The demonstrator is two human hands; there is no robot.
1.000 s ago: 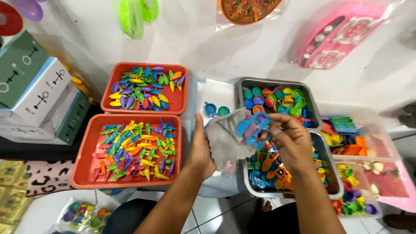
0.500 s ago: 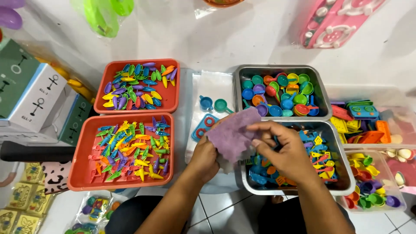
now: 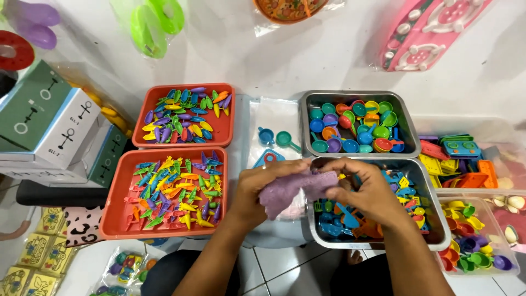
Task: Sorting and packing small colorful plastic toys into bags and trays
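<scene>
While both hands, left hand [image 3: 257, 189] and right hand [image 3: 366, 192], are pinching a purple cloth [image 3: 293, 189] between two red trays [image 3: 222, 129] of toy vegetables and two steel trays [image 3: 408, 118], one is holding toy cups. The near steel tray's [image 3: 433, 219] toys are sitting partly hidden behind the right hand.

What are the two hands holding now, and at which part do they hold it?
Both the left hand and right hand hold one purple cloth, pinching it along its upper edge, one hand at each end.
</scene>
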